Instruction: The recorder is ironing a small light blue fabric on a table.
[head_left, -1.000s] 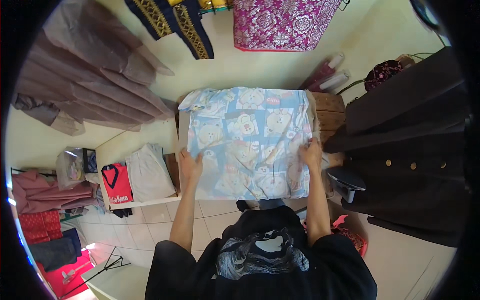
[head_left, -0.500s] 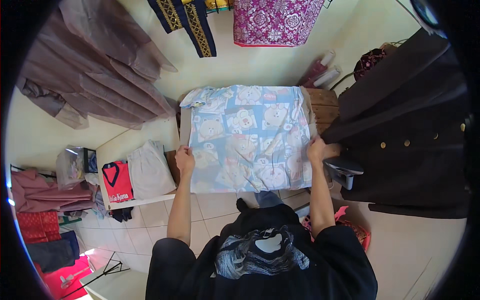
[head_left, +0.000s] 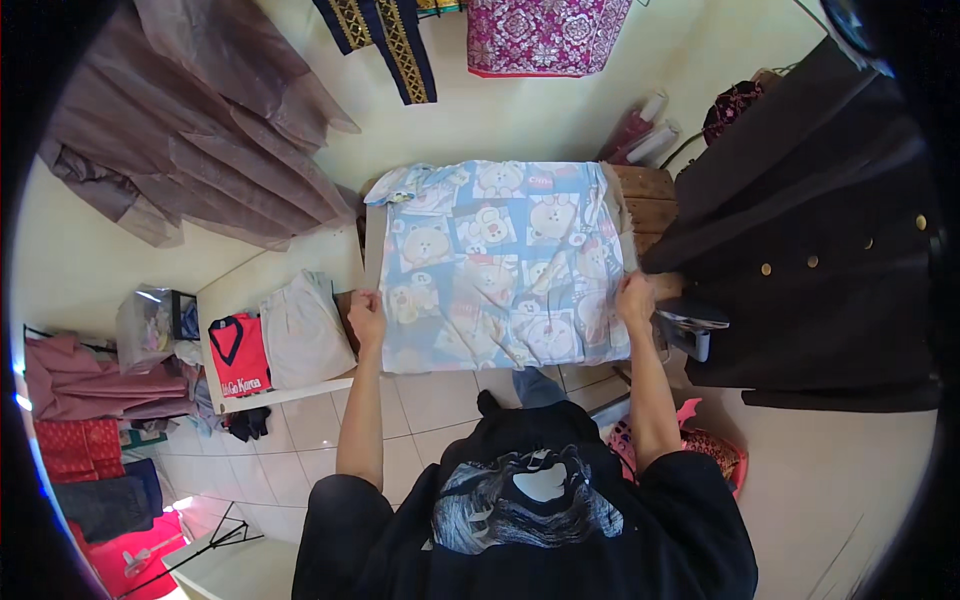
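- The patterned cloth [head_left: 505,265], pale blue with bear pictures, lies spread and lightly creased over the work surface in the middle of the frame.
- The left hand [head_left: 367,318] has its fingers curled together on the cloth's left edge; the right hand [head_left: 636,302] is closed on its right edge.
- Wooden planks [head_left: 648,200] show at the surface's upper right, and an iron [head_left: 692,330] is just beside the right hand.
- Left of centre, a red garment [head_left: 238,355] and pale folded trousers [head_left: 303,335] lie side by side on a low white top [head_left: 338,385].
- A sheer brown garment [head_left: 200,130] hangs at upper left; a black garment with gold buttons [head_left: 800,300] fills the right.
- A magenta patterned cloth [head_left: 545,35] hangs against the pale wall [head_left: 480,125] at top.
- Light tiles [head_left: 290,435] cover the floor below.
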